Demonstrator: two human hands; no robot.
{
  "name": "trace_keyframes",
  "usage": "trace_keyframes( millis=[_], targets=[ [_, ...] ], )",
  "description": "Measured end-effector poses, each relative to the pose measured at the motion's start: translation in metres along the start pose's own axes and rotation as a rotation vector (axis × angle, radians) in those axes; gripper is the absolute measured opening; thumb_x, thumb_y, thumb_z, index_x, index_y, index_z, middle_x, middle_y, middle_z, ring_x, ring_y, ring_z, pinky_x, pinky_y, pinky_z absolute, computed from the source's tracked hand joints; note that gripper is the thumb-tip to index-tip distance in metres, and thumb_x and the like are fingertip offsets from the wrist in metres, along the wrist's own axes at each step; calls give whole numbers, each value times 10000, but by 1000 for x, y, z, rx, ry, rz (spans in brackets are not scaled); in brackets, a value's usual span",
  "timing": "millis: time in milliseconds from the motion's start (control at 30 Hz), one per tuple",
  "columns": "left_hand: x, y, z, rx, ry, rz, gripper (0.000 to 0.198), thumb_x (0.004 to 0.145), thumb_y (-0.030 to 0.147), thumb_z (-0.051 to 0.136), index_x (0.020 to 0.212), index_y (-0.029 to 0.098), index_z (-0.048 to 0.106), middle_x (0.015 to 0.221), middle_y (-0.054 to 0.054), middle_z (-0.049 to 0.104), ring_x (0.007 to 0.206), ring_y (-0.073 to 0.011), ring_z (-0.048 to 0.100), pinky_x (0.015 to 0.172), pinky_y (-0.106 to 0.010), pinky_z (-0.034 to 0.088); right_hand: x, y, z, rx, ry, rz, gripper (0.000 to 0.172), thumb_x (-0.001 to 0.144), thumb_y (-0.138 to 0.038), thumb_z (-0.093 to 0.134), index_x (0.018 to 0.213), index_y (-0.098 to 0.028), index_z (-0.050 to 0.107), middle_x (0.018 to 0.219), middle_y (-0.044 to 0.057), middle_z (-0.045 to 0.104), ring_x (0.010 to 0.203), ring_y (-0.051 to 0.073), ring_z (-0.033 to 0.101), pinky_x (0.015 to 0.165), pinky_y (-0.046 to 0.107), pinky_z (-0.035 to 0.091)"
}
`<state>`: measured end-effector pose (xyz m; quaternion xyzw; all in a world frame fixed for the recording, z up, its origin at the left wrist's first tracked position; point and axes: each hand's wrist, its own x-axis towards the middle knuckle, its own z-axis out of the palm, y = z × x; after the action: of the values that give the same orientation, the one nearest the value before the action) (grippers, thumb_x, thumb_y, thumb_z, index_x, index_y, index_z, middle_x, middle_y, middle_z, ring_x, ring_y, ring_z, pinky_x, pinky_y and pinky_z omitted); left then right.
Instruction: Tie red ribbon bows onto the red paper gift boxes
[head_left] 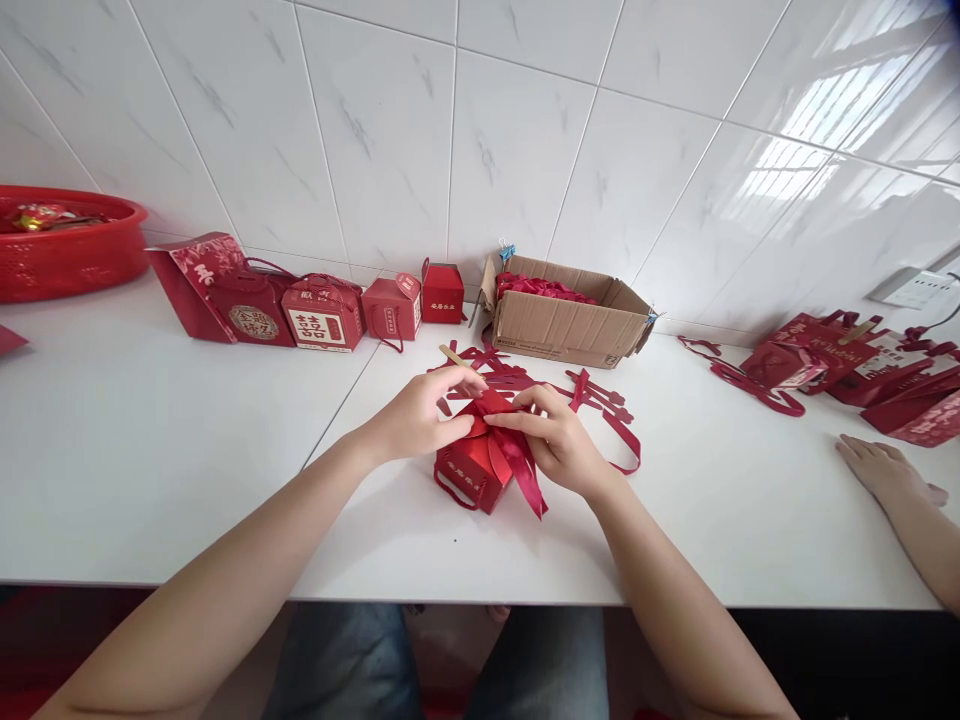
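Observation:
A small red gift box (469, 480) with gold lettering and a cord handle stands on the white table in front of me. Its folded top flaps carry a dark red satin ribbon (523, 473), whose ends hang down the right side. My left hand (420, 412) curves over the box's left top edge, thumb at a flap and fingers apart behind it. From the right, my right hand (556, 432) has its thumb and fingers closed on the ribbon at the top. The knot area is partly covered by my fingers.
Behind the box lie red strips (510, 378), a loose ribbon (624, 445) and a carton (559, 327) of red ribbon. Finished boxes (325, 318) line the wall at left, beside a red basin (67, 260). At right are more red boxes (832, 365) and another person's hand (885, 470).

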<state>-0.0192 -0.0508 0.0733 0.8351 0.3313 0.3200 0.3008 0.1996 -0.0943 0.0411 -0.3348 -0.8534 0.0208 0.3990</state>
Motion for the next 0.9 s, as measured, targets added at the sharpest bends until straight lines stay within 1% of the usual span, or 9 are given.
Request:
trace_keyframes(
  millis=[100,200,300,400,467,533,600,800,900],
  targets=[
    [1,-1,2,6,4,-12,148,764,242,580,889,211,652,1031,-40,653,966,-203,618,770,-313,519,1,-1,-1,21,-1,4,448,925,-73,355,1194,-303,630,931,60,553,874,184,518,769,368,503],
    [2,1,5,-59,6,2,86,774,247,581,832,194,616,976,-43,634,932,-195,604,790,-324,508,1,-3,-2,39,5,6,448,922,-69,348,1243,-280,579,930,65,555,859,182,527,748,362,512],
    [2,4,5,-142,-58,38,54,776,233,582,790,185,562,981,-47,613,933,-191,590,865,-350,489,2,-3,-2,57,15,-6,401,922,-75,356,1211,-250,573,958,74,574,860,185,543,744,366,515],
    [1,2,5,-140,-141,54,101,790,261,589,750,185,537,1062,-61,592,1057,-220,551,981,-391,430,2,-4,-2,63,26,-8,354,915,-68,371,1149,-228,582,969,80,587,867,185,555,741,357,513],
    [1,-1,5,-119,-186,59,126,795,299,608,760,190,558,1161,-68,574,1187,-250,481,1065,-423,354,2,-4,-2,69,31,-1,335,909,-57,381,1129,-217,576,965,77,592,867,178,561,742,343,511],
    [2,-3,5,-127,-214,56,139,804,332,615,783,197,590,1264,-67,544,1276,-267,411,1114,-444,289,2,-5,-3,77,36,5,316,909,-57,389,1119,-210,568,959,73,596,861,169,565,742,331,509],
    [3,-4,5,-167,-215,37,162,824,353,597,778,197,607,1311,-67,531,1305,-273,391,1132,-456,255,2,-5,-3,83,40,10,305,913,-63,392,1119,-209,563,955,70,600,853,163,567,742,327,508],
    [5,-1,6,-350,-196,-86,305,869,425,524,697,175,560,1308,-97,545,1288,-295,421,1080,-460,332,0,-4,-6,101,37,-15,379,903,-35,349,1110,-220,609,951,71,558,863,163,558,725,330,514],
    [5,-1,8,-353,-178,-94,336,868,450,530,685,170,567,1310,-100,534,1261,-290,445,1086,-460,320,0,-2,-6,86,65,-37,452,879,3,316,1081,-230,645,894,53,492,800,147,521,666,309,505]
  ],
)
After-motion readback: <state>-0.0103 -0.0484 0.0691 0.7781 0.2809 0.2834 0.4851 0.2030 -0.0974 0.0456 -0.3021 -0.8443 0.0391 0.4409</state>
